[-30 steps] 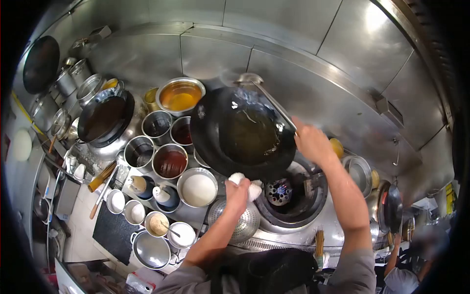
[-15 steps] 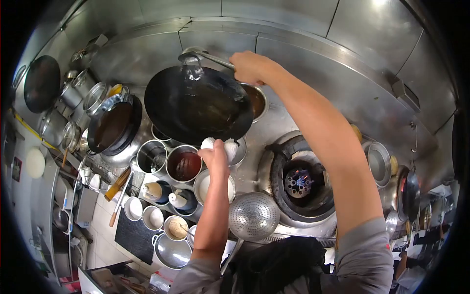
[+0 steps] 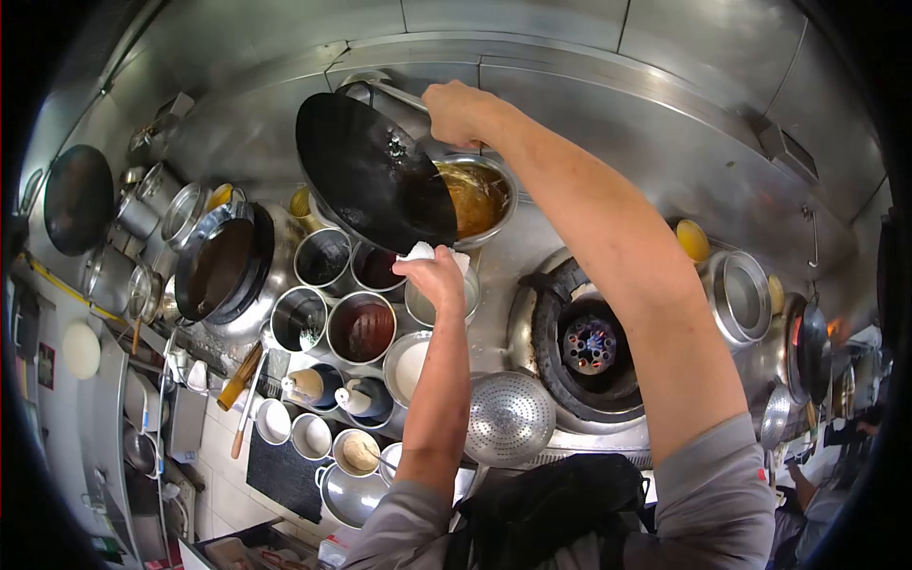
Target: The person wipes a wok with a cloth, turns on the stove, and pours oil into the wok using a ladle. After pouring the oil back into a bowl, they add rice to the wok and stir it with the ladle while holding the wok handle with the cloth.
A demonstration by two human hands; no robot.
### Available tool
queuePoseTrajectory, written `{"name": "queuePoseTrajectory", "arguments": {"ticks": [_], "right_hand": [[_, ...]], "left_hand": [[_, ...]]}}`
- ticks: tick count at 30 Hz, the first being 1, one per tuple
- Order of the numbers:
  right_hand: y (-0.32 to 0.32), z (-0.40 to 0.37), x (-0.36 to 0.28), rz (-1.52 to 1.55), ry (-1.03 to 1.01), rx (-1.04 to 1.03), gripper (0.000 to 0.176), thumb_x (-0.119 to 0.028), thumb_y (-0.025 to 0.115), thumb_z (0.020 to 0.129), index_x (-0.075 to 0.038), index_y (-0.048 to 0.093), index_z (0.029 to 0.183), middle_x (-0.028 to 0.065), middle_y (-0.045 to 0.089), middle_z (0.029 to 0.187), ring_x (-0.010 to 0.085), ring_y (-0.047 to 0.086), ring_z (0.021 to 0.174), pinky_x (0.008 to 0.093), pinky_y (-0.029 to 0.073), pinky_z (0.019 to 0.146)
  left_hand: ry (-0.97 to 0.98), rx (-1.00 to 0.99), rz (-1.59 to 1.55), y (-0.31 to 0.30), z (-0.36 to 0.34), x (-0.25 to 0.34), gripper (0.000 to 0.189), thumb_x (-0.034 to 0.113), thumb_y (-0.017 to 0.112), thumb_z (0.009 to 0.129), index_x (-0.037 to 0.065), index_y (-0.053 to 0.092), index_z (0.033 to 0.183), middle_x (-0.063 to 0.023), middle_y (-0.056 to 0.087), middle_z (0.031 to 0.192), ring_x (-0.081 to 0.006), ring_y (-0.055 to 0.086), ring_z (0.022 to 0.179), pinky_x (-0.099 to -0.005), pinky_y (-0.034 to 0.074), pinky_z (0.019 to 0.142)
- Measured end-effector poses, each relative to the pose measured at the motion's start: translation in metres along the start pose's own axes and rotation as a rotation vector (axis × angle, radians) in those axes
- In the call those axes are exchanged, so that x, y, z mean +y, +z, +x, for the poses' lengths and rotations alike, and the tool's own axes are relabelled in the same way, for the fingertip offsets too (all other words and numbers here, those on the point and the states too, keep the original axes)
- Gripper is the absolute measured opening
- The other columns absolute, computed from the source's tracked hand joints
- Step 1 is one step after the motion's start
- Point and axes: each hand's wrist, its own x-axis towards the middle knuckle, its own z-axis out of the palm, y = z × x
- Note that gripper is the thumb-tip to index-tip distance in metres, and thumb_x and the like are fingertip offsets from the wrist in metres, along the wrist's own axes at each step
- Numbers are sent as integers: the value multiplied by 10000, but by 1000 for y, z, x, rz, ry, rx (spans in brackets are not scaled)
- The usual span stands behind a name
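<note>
A black wok [image 3: 366,161] is tilted steeply, its right edge over a metal pot [image 3: 514,211] of brown liquid [image 3: 475,198]. My left hand [image 3: 435,277] grips the wok's near rim through a folded white cloth [image 3: 418,251]. My right hand [image 3: 464,114] is closed round the metal handle of a ladle [image 3: 397,94], whose bowl end lies by the wok's far rim and is partly hidden. A lit gas burner [image 3: 591,344] lies uncovered to the right.
Below the wok stand several seasoning pots, among them one of red sauce [image 3: 364,328]. A perforated strainer [image 3: 511,418] rests beside the burner. Another wok [image 3: 217,261] sits at the left; a yellow-rimmed bowl [image 3: 693,240] and metal basins [image 3: 739,296] are at the right.
The wok has tipped further to the right, and more of the brown liquid in the pot now shows. Both hands have moved with it, the left one upward in view.
</note>
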Motion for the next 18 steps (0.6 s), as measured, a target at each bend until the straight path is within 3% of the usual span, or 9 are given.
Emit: {"name": "queuePoseTrajectory", "arguments": {"ticks": [5, 11, 13, 15, 17, 18], "right_hand": [[1, -23, 21, 166, 49, 102, 167, -23, 589, 808, 50, 695, 914, 201, 688, 748, 317, 694, 639, 417, 539, 581], [9, -63, 44, 299, 89, 258, 262, -17, 573, 810, 46, 666, 1047, 233, 697, 843, 345, 710, 702, 439, 570, 634], [9, -77, 52, 374, 131, 224, 295, -19, 563, 813, 41, 649, 1089, 241, 697, 864, 353, 711, 720, 430, 576, 638], [14, -93, 64, 448, 181, 189, 329, -21, 554, 817, 35, 632, 1132, 248, 696, 885, 361, 712, 737, 422, 582, 641], [24, -108, 76, 533, 90, 334, 557, -18, 557, 821, 0, 480, 1373, 137, 610, 638, 202, 550, 434, 371, 441, 374], [25, -118, 78, 538, 105, 356, 605, -48, 565, 825, -19, 446, 1418, 133, 611, 642, 200, 545, 436, 365, 446, 378]], "left_hand": [[249, 52, 117, 14, 7, -29, 550, 44, 654, 767, -130, 268, 1119, -392, 458, 1127, -512, 511, 1090, -519, 383, 965], [361, 36, 93, 20, 9, -45, 534, 33, 652, 761, -102, 286, 1126, -363, 463, 1146, -506, 513, 1082, -524, 399, 942], [378, 15, 141, 16, 9, -49, 574, 29, 646, 761, -117, 273, 1173, -361, 459, 1156, -505, 512, 1093, -526, 405, 944], [529, 18, 171, 15, 8, -54, 625, 30, 641, 764, -141, 254, 1224, -362, 451, 1171, -511, 505, 1112, -526, 403, 955], [552, 15, 221, 13, 9, -62, 677, 23, 641, 764, -155, 231, 1273, -366, 444, 1186, -519, 494, 1137, -523, 400, 967], [573, 7, 255, 12, 7, -58, 684, 27, 646, 766, -154, 231, 1278, -369, 441, 1194, -520, 490, 1144, -524, 397, 971]]}}
